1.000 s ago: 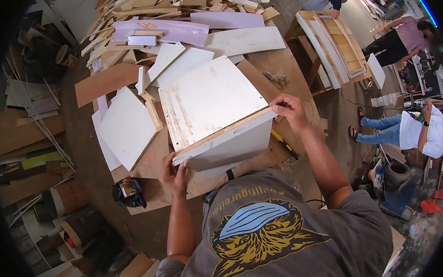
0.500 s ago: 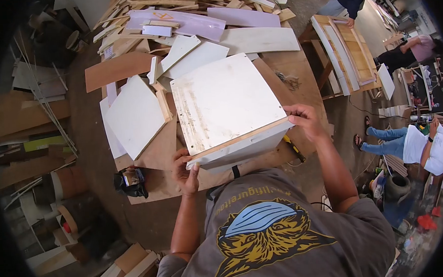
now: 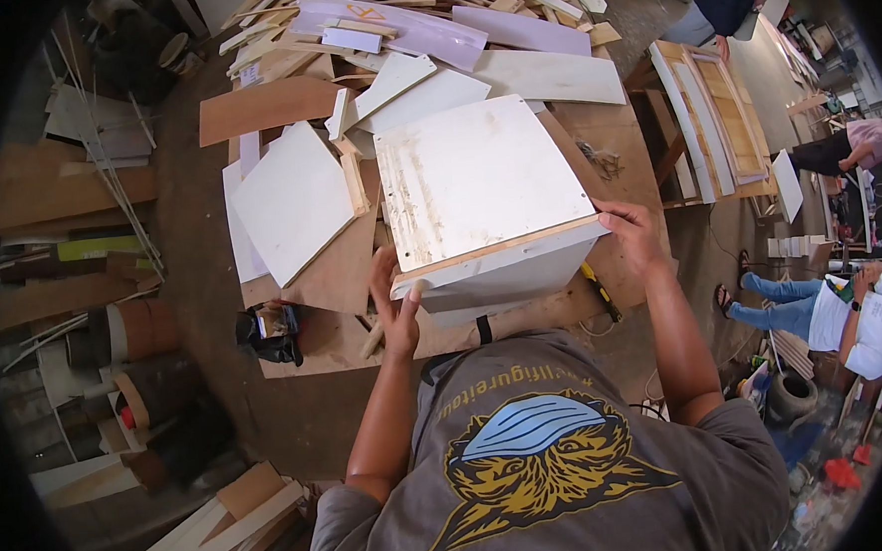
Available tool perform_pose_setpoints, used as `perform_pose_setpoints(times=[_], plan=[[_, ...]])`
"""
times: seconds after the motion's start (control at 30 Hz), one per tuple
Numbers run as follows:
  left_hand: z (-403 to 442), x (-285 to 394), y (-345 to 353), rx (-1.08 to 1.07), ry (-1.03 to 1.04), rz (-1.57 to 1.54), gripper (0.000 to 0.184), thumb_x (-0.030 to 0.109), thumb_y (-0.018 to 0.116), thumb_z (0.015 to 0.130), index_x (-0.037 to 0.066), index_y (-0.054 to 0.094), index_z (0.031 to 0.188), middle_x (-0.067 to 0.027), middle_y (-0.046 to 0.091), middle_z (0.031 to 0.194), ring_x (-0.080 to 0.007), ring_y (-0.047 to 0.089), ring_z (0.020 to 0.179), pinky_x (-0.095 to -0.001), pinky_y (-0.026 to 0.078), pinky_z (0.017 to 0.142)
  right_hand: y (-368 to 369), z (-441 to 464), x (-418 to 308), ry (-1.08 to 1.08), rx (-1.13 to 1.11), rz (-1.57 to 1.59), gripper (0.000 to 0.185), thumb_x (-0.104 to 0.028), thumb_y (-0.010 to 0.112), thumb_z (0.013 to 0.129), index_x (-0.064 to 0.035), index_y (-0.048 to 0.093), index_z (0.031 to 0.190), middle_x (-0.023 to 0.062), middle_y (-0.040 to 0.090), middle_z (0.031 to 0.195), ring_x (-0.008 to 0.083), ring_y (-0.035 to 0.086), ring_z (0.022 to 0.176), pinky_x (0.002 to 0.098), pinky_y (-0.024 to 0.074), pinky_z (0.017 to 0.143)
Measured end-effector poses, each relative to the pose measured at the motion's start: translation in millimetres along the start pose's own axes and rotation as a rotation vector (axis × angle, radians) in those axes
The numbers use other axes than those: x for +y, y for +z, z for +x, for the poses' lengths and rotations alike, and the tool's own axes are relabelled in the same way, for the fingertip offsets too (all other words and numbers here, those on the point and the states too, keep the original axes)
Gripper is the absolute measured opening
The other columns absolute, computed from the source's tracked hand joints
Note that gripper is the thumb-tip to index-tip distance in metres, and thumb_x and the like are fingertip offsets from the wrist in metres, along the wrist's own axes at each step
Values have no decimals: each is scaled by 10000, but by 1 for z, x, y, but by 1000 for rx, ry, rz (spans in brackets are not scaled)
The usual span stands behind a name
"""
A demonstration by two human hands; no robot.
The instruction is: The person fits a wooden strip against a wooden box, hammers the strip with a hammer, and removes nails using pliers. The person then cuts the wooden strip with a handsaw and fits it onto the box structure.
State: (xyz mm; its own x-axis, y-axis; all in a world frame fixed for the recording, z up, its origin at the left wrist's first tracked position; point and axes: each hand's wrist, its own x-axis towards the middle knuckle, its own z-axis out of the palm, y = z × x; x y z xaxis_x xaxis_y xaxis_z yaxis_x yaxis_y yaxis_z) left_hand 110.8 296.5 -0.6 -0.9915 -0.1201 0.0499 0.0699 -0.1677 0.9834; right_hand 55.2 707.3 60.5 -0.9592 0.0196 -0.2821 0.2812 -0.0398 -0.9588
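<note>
A: Where do you have the white box (image 3: 496, 285)?
B: You have it right in front of you, at the near side of the plywood table (image 3: 335, 343), with its white top panel (image 3: 486, 178) facing up. Brown smudges run down the panel's left part, and small holes sit near its corners.
A: And your right hand (image 3: 635, 233)?
B: You have it clamped on the box's near right corner, thumb on top and fingers curled at the edge.
A: What about your left hand (image 3: 396, 303)?
B: You have its thumb against the near left corner, with the fingers raised alongside; they are partly hidden, so I cannot tell whether that hand is gripping or merely steadying.
A: What lies around you?
B: Beside the box, on your left, you have an angled white board (image 3: 298, 203), with a brown board (image 3: 263, 110) beyond it. A black pouch (image 3: 283, 349) sits at the table's left near corner. Near your right hand lies a yellow-and-black tool (image 3: 599, 292). Past the box you face a heap of wood offcuts (image 3: 249, 36). Off to your right, a co-worker in a dark top (image 3: 724, 1) has a hand on a wooden frame (image 3: 722, 111).
</note>
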Motion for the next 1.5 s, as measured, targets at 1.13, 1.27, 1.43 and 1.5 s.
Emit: perform_pose_setpoints(times=[1.13,1.27,1.43,1.5], plan=[[-34,-131,-100,-112,-263,1448,602,337,694,932,64,457,1413,-201,544,1262,-387,707,916,-488,600,691,31,29,-10,46,187,64,380,-312,628,1007,9,703,1197,76,708,1062,177,655,948,350,524,860],[-36,-129,-104,-110,-266,1379,518,313,714,923,36,512,1311,-215,548,1245,-420,709,857,-522,588,669,34,30,-11,50,189,72,382,-315,633,1005,11,705,1191,78,708,1072,175,652,946,349,522,860],[-45,-93,-85,37,-200,1246,538,300,751,901,39,511,1305,-227,585,1208,-460,686,889,-544,573,700,20,38,1,62,199,68,400,-325,657,988,16,706,1191,88,708,1086,174,647,959,350,521,859],[-43,-71,-81,120,-216,1195,525,294,756,900,30,525,1291,-242,602,1177,-477,674,898,-553,559,723,19,39,1,55,232,59,407,-332,667,980,15,707,1187,89,707,1090,179,649,971,350,523,858]])
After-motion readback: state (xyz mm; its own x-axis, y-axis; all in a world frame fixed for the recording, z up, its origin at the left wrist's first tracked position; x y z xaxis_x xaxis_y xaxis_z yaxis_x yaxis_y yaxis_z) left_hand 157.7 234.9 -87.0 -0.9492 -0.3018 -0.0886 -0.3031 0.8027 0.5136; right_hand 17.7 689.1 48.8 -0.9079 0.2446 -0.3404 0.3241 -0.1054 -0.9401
